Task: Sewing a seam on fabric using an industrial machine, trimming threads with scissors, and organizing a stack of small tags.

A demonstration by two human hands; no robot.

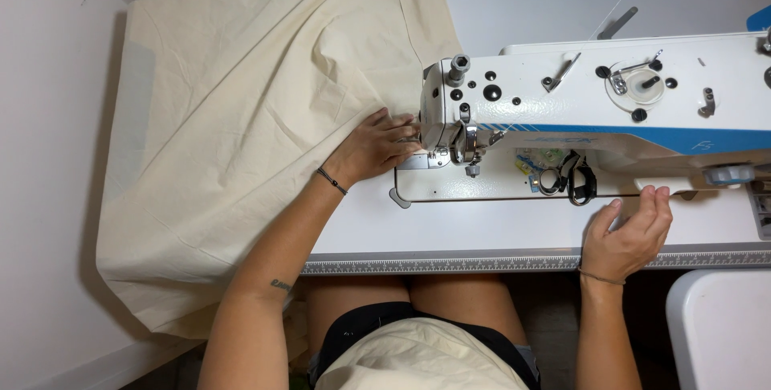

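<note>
Fabric: the cream cloth (241,117) lies left of the sewing machine (594,109), its edge reaching under the needle area; most hangs over the table side.
Left hand (377,147): flat on the cloth, fingers spread, just left of the machine head.
Right hand (630,233): below the machine's right part, fingers loosely curled, holding nothing.
Progress: cloth is placed at the needle; no finished seam can be seen.
Table (482,229): white, under the machine.

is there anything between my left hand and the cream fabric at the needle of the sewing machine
Nothing visible. The left hand already rests flat on the cream fabric, fingertips right beside the presser foot of the sewing machine. The right hand is apart, at the table's front edge.
</note>
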